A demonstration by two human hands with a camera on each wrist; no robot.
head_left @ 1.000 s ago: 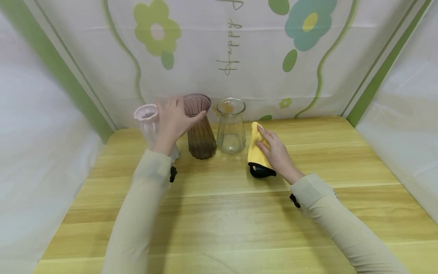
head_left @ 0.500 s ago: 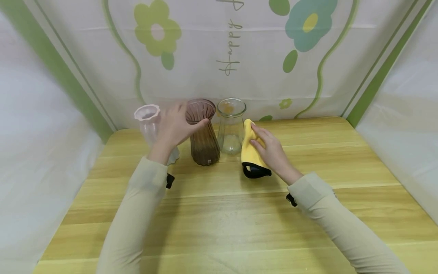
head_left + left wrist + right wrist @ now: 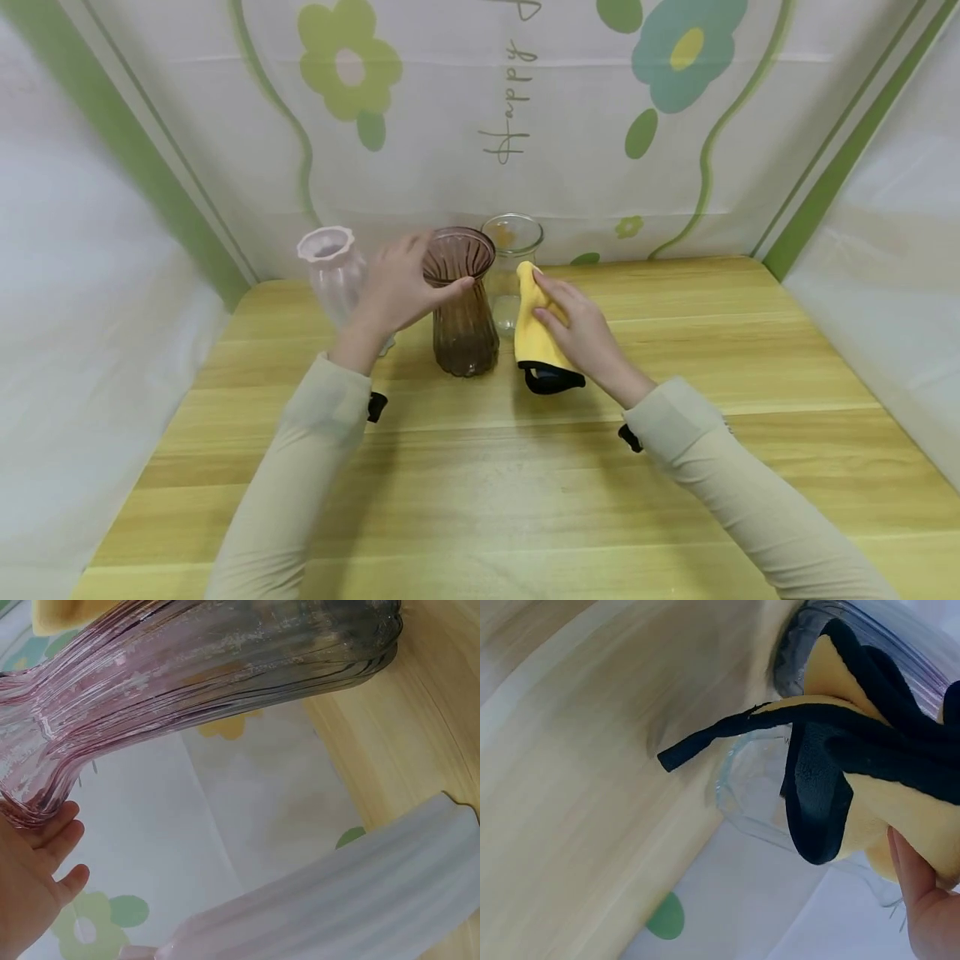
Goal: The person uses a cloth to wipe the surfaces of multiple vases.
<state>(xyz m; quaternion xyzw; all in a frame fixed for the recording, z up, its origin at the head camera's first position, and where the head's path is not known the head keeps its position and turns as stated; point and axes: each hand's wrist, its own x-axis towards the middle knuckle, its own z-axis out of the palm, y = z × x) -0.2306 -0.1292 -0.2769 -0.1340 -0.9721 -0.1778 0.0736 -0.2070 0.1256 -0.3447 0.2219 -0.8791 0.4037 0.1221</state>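
Observation:
In the head view my left hand (image 3: 397,287) holds a ribbed purple-brown glass vase (image 3: 465,333) by its flared rim, thumb on the near side. The left wrist view shows the fingers at the rim of this vase (image 3: 210,675); whether its base touches the table I cannot tell. My right hand (image 3: 588,337) pinches a folded yellow cloth (image 3: 534,337) with a black edge, just right of the purple vase. In the right wrist view the bunched cloth (image 3: 825,787) hangs from the fingers, its dark strip dangling.
A clear glass vase (image 3: 517,250) stands behind the cloth, partly hidden. Left of my left hand is a pale pink vase (image 3: 330,275) with a wavy rim. The wooden table (image 3: 495,492) meets a flower-printed curtain (image 3: 435,108) at the back.
The purple vase has come nearer and to the right in my left hand. My right hand has carried the cloth left, towards that vase, and it now covers part of the clear vase.

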